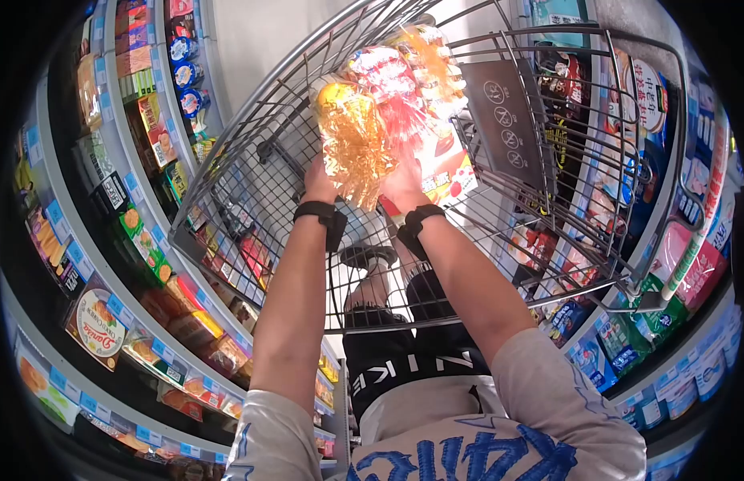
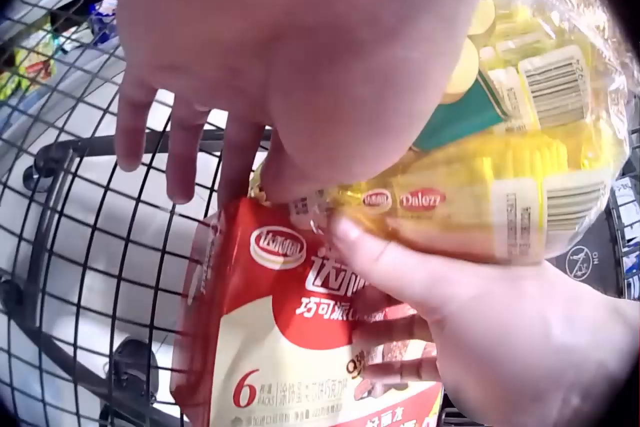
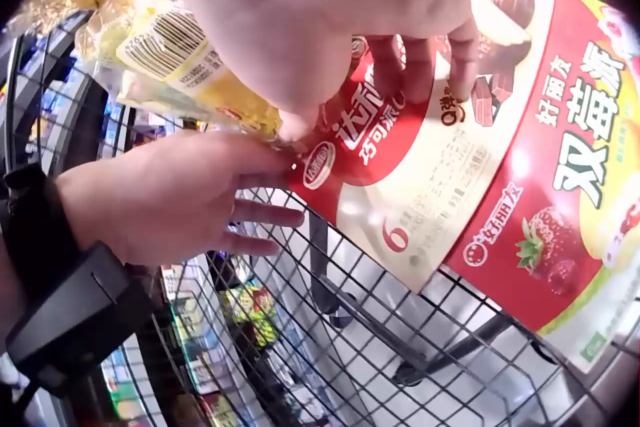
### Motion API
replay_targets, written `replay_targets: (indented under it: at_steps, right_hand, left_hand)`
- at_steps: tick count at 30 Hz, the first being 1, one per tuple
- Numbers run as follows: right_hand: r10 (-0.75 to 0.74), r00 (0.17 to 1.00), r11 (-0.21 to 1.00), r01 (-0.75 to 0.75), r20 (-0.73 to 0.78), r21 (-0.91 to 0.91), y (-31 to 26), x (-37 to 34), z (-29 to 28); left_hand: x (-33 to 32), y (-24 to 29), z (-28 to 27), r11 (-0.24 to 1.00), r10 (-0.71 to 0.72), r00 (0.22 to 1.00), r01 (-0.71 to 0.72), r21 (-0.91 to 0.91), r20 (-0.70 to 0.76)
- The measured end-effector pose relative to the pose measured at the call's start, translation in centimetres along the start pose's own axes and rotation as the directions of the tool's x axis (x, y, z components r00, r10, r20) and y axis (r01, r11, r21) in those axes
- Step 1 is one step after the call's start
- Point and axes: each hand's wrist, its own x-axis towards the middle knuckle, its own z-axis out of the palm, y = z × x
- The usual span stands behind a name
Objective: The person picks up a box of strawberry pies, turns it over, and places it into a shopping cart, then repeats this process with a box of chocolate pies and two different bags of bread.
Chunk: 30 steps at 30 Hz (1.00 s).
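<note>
Both hands are together over the shopping cart at a clear bag of yellow-wrapped snacks with gold foil. The left hand has its fingers extended beside the red-and-cream box; its thumb touches the bag's lower edge, by the box corner, in the right wrist view. The right hand lies over the box, fingers slightly bent across its face and thumb against the bag in the left wrist view. Beside that box lies a red box with strawberries. The palms hide part of the contact.
The wire cart surrounds the packages, with a dark sign panel on its right. Shelves of packaged goods curve along the left and right. The person's legs and shoes show beneath the cart's mesh.
</note>
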Motion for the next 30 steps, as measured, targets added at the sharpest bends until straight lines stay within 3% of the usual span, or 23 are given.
replay_targets:
  at_steps: [2, 4, 5, 7, 8, 9, 10, 11, 12, 13, 15, 16, 17, 19, 20, 21, 23, 24, 25, 26, 27, 29, 30]
  right_hand:
    - [0.091, 0.99, 0.994, -0.085, 0.103, -0.068, 0.6, 0.9, 0.6]
    - [0.074, 0.988, 0.994, -0.062, 0.132, -0.092, 1.2, 2.0, 1.0]
    - [0.063, 0.985, 0.993, -0.045, 0.162, -0.113, 0.6, 2.2, 0.5]
    - [0.031, 0.988, 0.992, -0.012, 0.15, -0.125, 0.0, 2.2, -0.6]
    - [0.011, 0.99, 0.99, 0.009, 0.143, -0.138, -0.3, 2.2, -1.1]
    - [0.014, 0.99, 0.99, 0.006, 0.14, -0.142, -0.1, 2.5, -1.0]
    - [-0.004, 0.988, 0.977, 0.037, 0.151, -0.211, 0.1, 3.0, -0.5]
    - [-0.02, 0.986, 0.958, 0.067, 0.168, -0.28, 0.5, 3.3, -0.1]
    - [0.017, 0.966, 0.943, 0.071, 0.259, -0.325, -0.2, 3.4, -0.9]
    - [0.019, 0.964, 0.941, 0.072, 0.265, -0.329, -1.1, 3.3, -1.5]
    - [0.06, 0.965, 0.925, 0.042, 0.254, -0.378, -2.4, 3.9, -2.1]
    - [0.081, 0.944, 0.892, 0.075, 0.321, -0.447, -2.6, 4.2, -2.1]
    - [0.081, 0.944, 0.892, 0.074, 0.32, -0.446, -2.1, 4.8, -1.3]
    - [0.074, 0.868, 0.813, 0.233, 0.491, -0.534, -0.5, 5.9, 0.3]
    - [0.202, 0.866, 0.871, 0.055, 0.457, -0.489, -2.6, 4.8, -2.2]
    - [0.197, 0.87, 0.87, 0.057, 0.451, -0.49, -2.3, 3.5, -2.6]
    - [-0.093, 0.948, 0.993, 0.111, 0.305, -0.041, -1.6, 1.9, -3.2]
    - [-0.026, 0.927, 0.998, 0.048, 0.375, -0.05, -0.5, 1.9, -2.6]
    - [-0.07, 0.938, 0.997, 0.071, 0.338, 0.01, -0.1, 0.5, -3.0]
    - [-0.051, 0.932, 0.998, 0.039, 0.359, 0.043, 0.4, -1.0, -3.3]
    - [-0.038, 0.925, 0.997, 0.01, 0.378, 0.075, 0.5, -2.4, -3.9]
    - [-0.197, 0.803, 0.97, 0.075, 0.563, 0.232, 0.8, -4.7, -5.8]
    - [-0.183, 0.701, 0.979, 0.069, 0.69, 0.19, 0.4, -5.5, -7.2]
  left_hand:
    - [0.3, 1.6, -1.5, 0.999, -0.035, 0.999, 0.036, -0.037, 0.013]
    - [0.7, 2.7, -3.1, 0.996, -0.046, 0.982, 0.058, -0.062, 0.185]
    - [0.8, 2.7, -3.1, 0.996, -0.042, 0.984, 0.054, -0.065, 0.175]
    - [1.1, 3.1, -2.3, 0.954, -0.096, 0.993, 0.071, -0.293, -0.07]
    - [-0.8, 9.9, -5.2, 0.608, -0.352, 0.934, 0.281, -0.743, 0.065]
    - [-0.7, 9.3, -4.6, 0.605, -0.349, 0.935, 0.281, -0.745, 0.069]
    - [-0.6, 7.7, -3.6, 0.784, -0.113, 0.987, 0.016, -0.621, -0.116]
    - [-0.6, 6.5, -2.9, 0.865, 0.156, 0.956, -0.254, -0.433, -0.25]
    - [0.3, 6.4, -3.1, 0.887, -0.069, 0.994, 0.022, -0.462, -0.084]
    - [1.3, 5.5, -2.9, 0.884, -0.077, 0.994, 0.029, -0.466, -0.083]
    - [4.0, 1.6, -1.0, 0.999, 0.032, 0.997, -0.035, -0.035, -0.07]
    - [4.6, 0.5, -0.4, 0.981, -0.009, 0.999, -0.001, -0.193, -0.049]
    - [4.8, 0.4, -0.7, 0.981, -0.008, 0.999, -0.001, -0.192, -0.049]
    - [5.0, 0.6, -1.7, 0.992, 0.11, 0.992, -0.114, 0.059, 0.063]
    - [5.0, -0.4, -1.9, 0.999, 0.029, 0.992, -0.027, -0.021, 0.127]
    - [4.6, -0.2, -1.7, 0.999, 0.036, 0.992, -0.033, -0.023, 0.121]
    - [3.5, 0.5, -2.0, 0.96, 0.113, 0.984, -0.144, 0.241, 0.138]
    - [1.6, 2.3, -2.1, 0.992, 0.049, 0.998, -0.053, 0.118, 0.038]
    - [-0.8, 3.9, -2.8, 0.989, -0.099, 0.994, 0.093, 0.118, 0.05]
    - [-4.8, 7.7, -4.6, 0.988, -0.138, 0.99, 0.14, -0.06, 0.029]
    - [-6.0, 5.5, -2.8, 0.989, -0.089, 0.996, 0.088, -0.121, -0.006]
    - [-10.1, 2.8, -0.1, 0.965, 0.082, 0.99, -0.108, -0.239, -0.113]
    - [-13.4, 6.6, -2.7, 0.885, -0.122, 0.977, 0.187, -0.426, 0.177]
